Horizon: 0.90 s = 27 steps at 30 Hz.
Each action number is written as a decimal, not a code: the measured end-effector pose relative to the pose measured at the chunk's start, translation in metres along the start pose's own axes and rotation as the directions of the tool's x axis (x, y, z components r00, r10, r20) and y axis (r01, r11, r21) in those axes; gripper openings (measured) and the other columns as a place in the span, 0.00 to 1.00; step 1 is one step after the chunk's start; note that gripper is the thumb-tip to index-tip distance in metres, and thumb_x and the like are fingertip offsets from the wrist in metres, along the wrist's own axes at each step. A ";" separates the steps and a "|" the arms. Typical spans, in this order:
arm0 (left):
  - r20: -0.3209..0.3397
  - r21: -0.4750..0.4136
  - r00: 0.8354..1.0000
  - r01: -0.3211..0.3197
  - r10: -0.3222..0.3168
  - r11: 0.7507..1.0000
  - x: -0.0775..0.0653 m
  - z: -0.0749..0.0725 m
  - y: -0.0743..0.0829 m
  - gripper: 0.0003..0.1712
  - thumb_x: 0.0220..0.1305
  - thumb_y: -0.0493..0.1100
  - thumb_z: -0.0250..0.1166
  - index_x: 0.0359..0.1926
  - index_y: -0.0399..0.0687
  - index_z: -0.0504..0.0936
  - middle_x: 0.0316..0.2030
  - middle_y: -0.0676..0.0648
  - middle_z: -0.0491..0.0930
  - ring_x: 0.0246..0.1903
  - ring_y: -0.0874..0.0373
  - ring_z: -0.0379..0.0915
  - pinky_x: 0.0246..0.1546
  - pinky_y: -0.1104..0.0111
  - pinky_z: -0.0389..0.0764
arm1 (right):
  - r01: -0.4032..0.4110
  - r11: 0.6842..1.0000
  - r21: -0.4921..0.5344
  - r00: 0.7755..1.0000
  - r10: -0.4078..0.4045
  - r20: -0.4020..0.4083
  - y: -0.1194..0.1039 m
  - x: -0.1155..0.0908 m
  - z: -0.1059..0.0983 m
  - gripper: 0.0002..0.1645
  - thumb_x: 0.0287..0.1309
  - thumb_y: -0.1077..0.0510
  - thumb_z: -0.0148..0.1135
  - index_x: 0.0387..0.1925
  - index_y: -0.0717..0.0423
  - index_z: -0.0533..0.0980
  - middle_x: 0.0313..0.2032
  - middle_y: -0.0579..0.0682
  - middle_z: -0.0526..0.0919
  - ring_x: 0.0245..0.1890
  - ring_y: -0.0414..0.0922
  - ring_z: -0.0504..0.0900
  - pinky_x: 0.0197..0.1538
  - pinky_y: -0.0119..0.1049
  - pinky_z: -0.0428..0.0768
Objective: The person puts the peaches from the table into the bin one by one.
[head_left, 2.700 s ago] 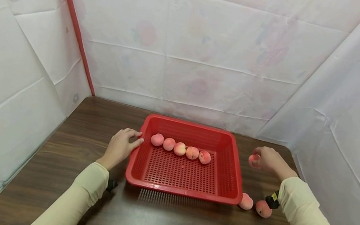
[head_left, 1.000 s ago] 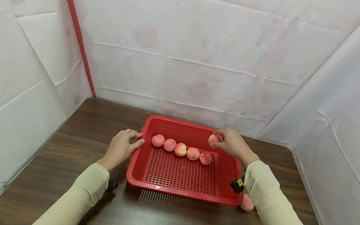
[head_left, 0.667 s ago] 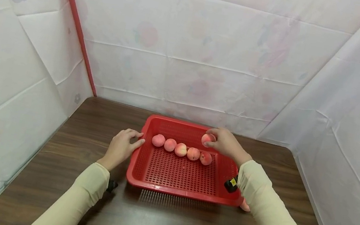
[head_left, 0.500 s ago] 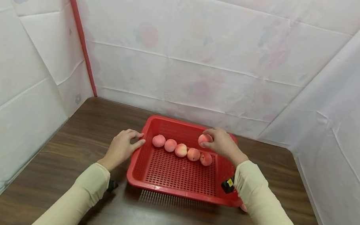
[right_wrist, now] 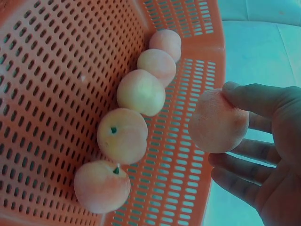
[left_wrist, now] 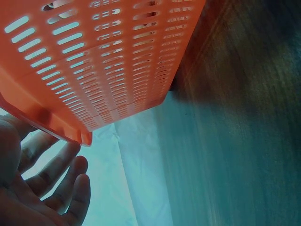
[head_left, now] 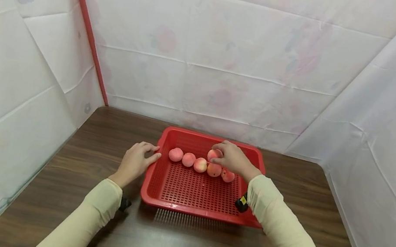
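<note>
Right hand (head_left: 234,160) pinches a round peach (head_left: 213,155) at its fingertips, just beyond a row of five peaches (head_left: 200,165) and near the far wall of the red plastic basket (head_left: 183,208). Left hand (head_left: 133,161), thumb and fingers apart, touches the left rim. Perforated floor (head_left: 190,190) spreads from the row toward the near rim, on the person's side.

Looks like smooth, glossy plastic on the red basket (head_left: 190,210), matt and faintly velvety on the peaches (right_wrist: 141,92). Shines softly over wood grain on the tabletop (head_left: 168,246), creases in the white sheeting (head_left: 217,34), wrinkles as matt cloth on the sleeves (head_left: 86,214).
</note>
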State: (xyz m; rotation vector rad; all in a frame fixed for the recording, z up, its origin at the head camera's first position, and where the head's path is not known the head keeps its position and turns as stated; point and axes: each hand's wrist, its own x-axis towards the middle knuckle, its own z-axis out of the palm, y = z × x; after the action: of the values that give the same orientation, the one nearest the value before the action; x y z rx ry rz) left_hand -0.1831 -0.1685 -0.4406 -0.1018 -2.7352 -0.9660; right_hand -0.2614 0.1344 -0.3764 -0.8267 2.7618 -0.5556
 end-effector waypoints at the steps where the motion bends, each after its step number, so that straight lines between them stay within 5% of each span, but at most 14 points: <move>1: -0.002 0.001 1.000 -0.002 0.002 1.000 0.000 0.000 0.000 0.21 0.63 0.50 0.66 0.52 0.42 0.84 0.49 0.39 0.82 0.51 0.42 0.75 0.55 0.47 0.75 | 0.005 1.000 0.000 1.000 -0.005 0.001 -0.001 0.001 0.001 0.26 0.60 0.50 0.66 0.59 0.54 0.77 0.55 0.53 0.78 0.55 0.50 0.77 0.58 0.49 0.77; 27: 0.001 -0.017 1.000 -0.008 0.008 1.000 -0.001 0.002 0.005 0.21 0.63 0.49 0.66 0.52 0.41 0.84 0.49 0.39 0.82 0.50 0.43 0.75 0.54 0.47 0.75 | 0.069 0.997 -0.045 0.997 -0.067 0.047 -0.026 0.017 0.030 0.25 0.57 0.53 0.69 0.56 0.55 0.78 0.53 0.51 0.79 0.54 0.49 0.78 0.59 0.44 0.77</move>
State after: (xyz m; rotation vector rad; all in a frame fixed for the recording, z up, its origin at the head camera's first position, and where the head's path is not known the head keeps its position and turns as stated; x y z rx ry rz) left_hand -0.1818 -0.1630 -0.4395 -0.1164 -2.7252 -0.9881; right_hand -0.2537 0.0960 -0.3945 -0.9348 2.7239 -0.4799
